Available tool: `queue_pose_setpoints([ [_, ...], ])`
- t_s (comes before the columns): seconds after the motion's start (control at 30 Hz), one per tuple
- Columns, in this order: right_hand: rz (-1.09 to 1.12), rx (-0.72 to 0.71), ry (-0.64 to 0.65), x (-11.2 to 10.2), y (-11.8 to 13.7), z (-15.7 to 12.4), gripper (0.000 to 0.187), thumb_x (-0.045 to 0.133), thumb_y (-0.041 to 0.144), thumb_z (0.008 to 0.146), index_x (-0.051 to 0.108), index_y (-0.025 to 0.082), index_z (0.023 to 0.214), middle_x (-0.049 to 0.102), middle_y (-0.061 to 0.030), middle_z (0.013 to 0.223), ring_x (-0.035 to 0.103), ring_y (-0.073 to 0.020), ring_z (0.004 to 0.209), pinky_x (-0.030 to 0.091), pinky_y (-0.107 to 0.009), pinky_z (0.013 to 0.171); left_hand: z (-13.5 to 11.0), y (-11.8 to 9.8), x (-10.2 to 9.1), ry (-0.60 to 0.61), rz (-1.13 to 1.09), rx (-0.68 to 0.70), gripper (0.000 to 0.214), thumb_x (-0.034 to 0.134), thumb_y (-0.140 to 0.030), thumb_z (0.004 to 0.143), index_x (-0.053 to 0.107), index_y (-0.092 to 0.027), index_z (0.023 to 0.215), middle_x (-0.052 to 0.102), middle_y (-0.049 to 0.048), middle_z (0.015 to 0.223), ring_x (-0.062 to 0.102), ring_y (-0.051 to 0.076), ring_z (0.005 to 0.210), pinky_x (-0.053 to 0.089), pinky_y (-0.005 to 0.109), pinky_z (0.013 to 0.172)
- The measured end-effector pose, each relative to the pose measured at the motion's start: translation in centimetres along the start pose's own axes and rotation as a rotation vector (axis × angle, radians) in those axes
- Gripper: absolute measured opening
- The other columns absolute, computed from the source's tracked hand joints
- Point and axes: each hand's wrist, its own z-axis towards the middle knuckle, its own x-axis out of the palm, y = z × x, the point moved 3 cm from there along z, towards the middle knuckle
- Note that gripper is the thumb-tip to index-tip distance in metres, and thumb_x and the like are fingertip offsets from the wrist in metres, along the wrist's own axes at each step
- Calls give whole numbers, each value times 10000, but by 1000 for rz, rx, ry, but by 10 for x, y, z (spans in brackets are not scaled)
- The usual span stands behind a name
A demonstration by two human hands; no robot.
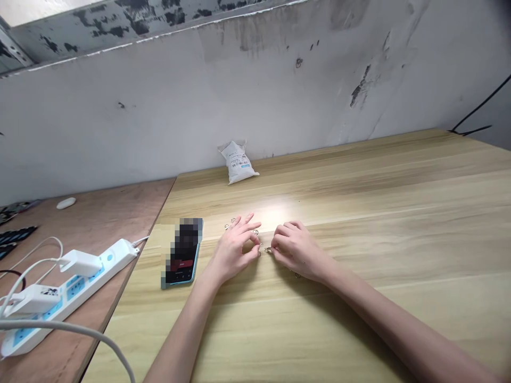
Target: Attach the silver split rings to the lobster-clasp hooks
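Note:
My left hand (235, 244) rests on the light wooden table (359, 223), thumb and forefinger pinched together and the other fingers stretched out. My right hand (293, 250) lies just to its right, fingers curled in a pinch. Between the two pinches sits a tiny metal piece (265, 249), too small to name. A few similar small metal pieces (230, 223) lie on the table just beyond my left hand. One more small metal bit (297, 275) shows at the near edge of my right hand.
A phone (183, 255) in a blue case lies left of my left hand. A small white packet (238, 162) stands against the wall. On the darker table (120, 213) at left are a white power strip (67, 287) with plugged chargers and cables.

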Motion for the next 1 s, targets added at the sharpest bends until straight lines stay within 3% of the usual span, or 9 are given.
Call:
queue_pose_setpoints([
  [0.13, -74, -23, 12, -3, -1, 0, 108, 578, 163, 870, 624, 200, 780, 639, -51, 879, 583, -194, 880, 383, -444, 992, 0, 1, 1, -10, -2, 1, 69, 560, -176, 868, 611, -205, 832, 616, 87, 1340, 376, 261, 1425, 239, 534, 1192],
  [0.23, -35, -5, -21, -4, -2, -1, 104, 567, 199, 894, 638, 203, 819, 644, -99, 1070, 577, -245, 1089, 335, -527, 1071, 0, 2, 0, -20, -9, 5, 72, 556, -183, 874, 614, -206, 839, 615, 85, 1342, 361, 261, 1433, 230, 545, 1194],
  [0.33, -14, 28, -50, -3, -5, -2, 120, 571, 239, 906, 656, 197, 833, 542, -148, 1342, 418, -333, 1341, 314, -596, 1084, 0, 1, 0, -20, 1, 9, 76, 552, -180, 875, 612, -208, 838, 603, 78, 1355, 344, 259, 1441, 228, 544, 1196],
  [0.43, -6, 50, -49, -2, -6, -3, 116, 593, 245, 894, 667, 190, 824, 441, -160, 1463, 283, -383, 1428, 283, -645, 1086, 1, 0, 0, -26, 27, 15, 81, 550, -180, 879, 608, -207, 829, 591, 71, 1369, 325, 256, 1450, 223, 535, 1203],
  [0.67, -18, 78, -46, -5, -5, -1, 126, 589, 258, 894, 681, 214, 819, 437, -114, 1484, 223, -366, 1458, 151, -679, 1125, 0, -1, 0, -38, 96, 55, 87, 550, -177, 885, 620, -210, 845, 577, 54, 1380, 317, 250, 1453, 214, 551, 1208],
  [1.0, -40, 109, -3, -2, -8, -3, 144, 564, 288, 910, 681, 227, 849, 516, -110, 1409, 298, -344, 1428, 158, -673, 1127, -1, -1, 0, -42, 83, 52, 85, 562, -180, 885, 627, -215, 843, 565, 45, 1386, 295, 243, 1461, 173, 560, 1215],
])
